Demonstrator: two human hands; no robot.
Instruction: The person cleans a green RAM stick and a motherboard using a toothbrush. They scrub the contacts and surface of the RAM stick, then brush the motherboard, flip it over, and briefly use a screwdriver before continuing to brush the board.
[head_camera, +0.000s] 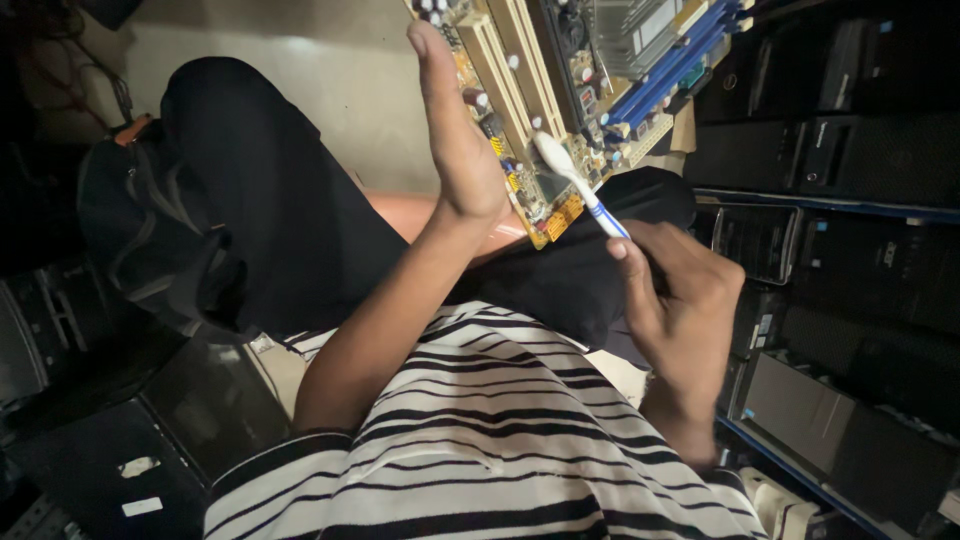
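A yellow computer motherboard with cream slots, blue slots and a metal heatsink rests tilted on my lap. My left hand lies flat against its left edge, fingers straight, holding it steady. My right hand is closed around the blue-and-white handle of a toothbrush. The white brush head touches the board near its lower corner. I wear a black-and-white striped shirt and dark trousers.
Stacked black computer cases fill shelves with blue edges on the right. A dark backpack lies by my knee on the left. More dark cases sit at lower left. A pale floor shows beyond my knee.
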